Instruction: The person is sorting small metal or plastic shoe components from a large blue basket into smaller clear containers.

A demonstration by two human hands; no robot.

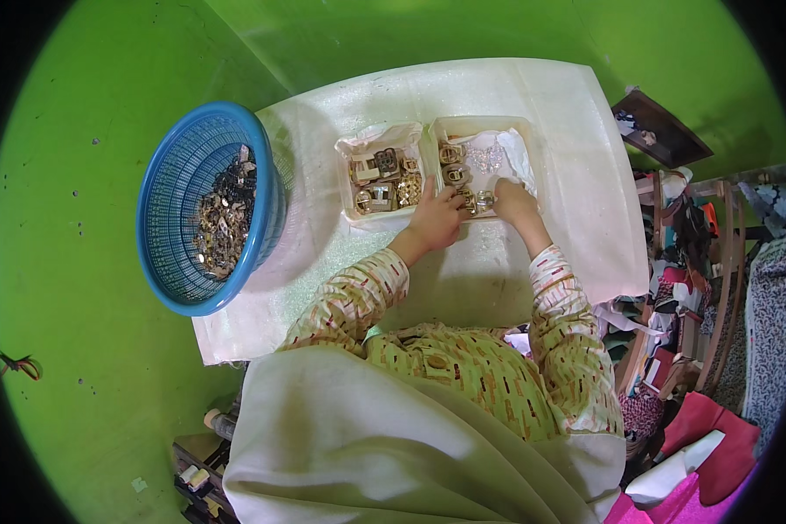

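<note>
Buckle-like metal pieces [453, 155] along left side and near edge of the right tray [480, 124]. Right hand [517, 205] at near edge, fingers bent by a piece; grip, cannot tell. Left hand [437, 220] near where the trays adjoin, partly curled, hold unclear. Left tray [346, 188] just beside, more pieces inside. White-covered table [576, 131] underneath; blue basket [179, 175] of mixed bits [227, 218], left.

box [482, 125]: whitish, rectangular, open-topped, upright | buckles [451, 154]: gold-toned, shiny, squarish, lying along the box's left side | front buckle [485, 200]: shiny, pale gold, near the box's front wall
</note>
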